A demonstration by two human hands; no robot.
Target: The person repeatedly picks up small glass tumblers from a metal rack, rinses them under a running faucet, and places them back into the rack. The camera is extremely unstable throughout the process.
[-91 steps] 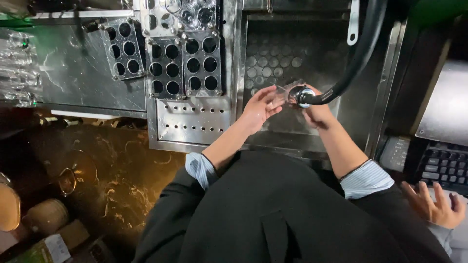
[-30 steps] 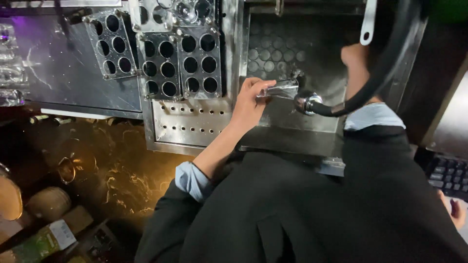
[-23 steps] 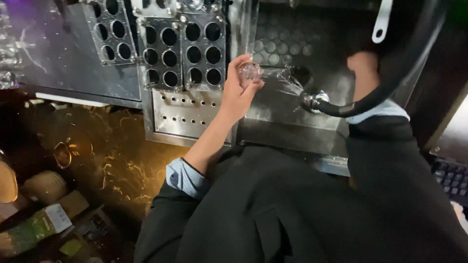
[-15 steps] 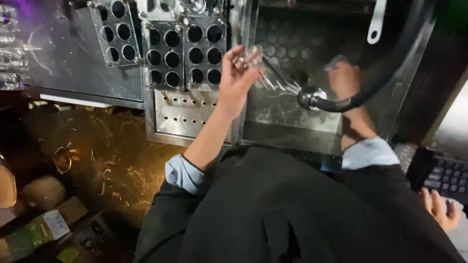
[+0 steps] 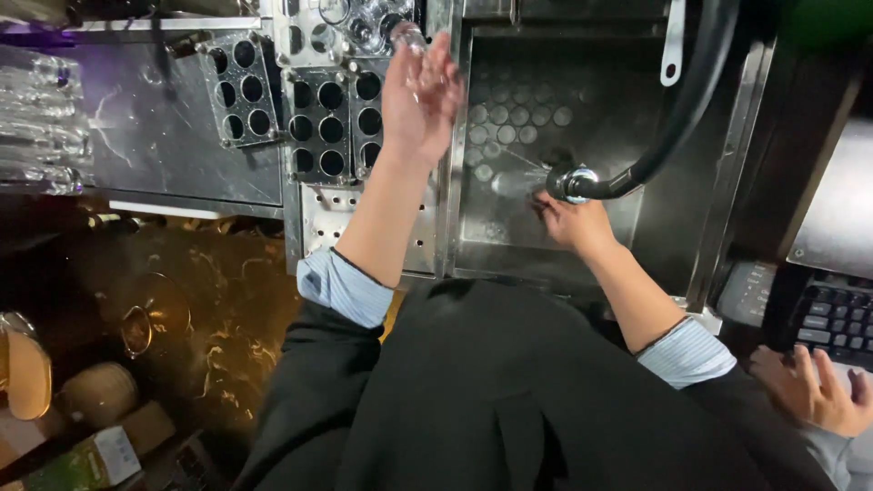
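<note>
My left hand (image 5: 414,100) is raised over the sink's left edge, closed round a small clear glass (image 5: 408,38) near the black holed racks (image 5: 318,118). My right hand (image 5: 571,221) is low inside the steel sink (image 5: 582,82), gripping from below the metal nozzle (image 5: 570,183) of a black spray hose (image 5: 691,100). A thin jet of water leaves the nozzle toward the left. Both cuffs are light blue under dark sleeves.
Several clear glasses (image 5: 364,14) stand at the top behind the racks, and more lie at the far left (image 5: 41,118). A perforated drain plate (image 5: 327,218) sits below the racks. Another person's hand (image 5: 818,391) rests by a keyboard (image 5: 837,318) at lower right. Boxes (image 5: 82,455) lie at lower left.
My left hand has carried the glass up and left, away from the water jet toward the racks. My right hand came down from the sink's far side to the nozzle.
</note>
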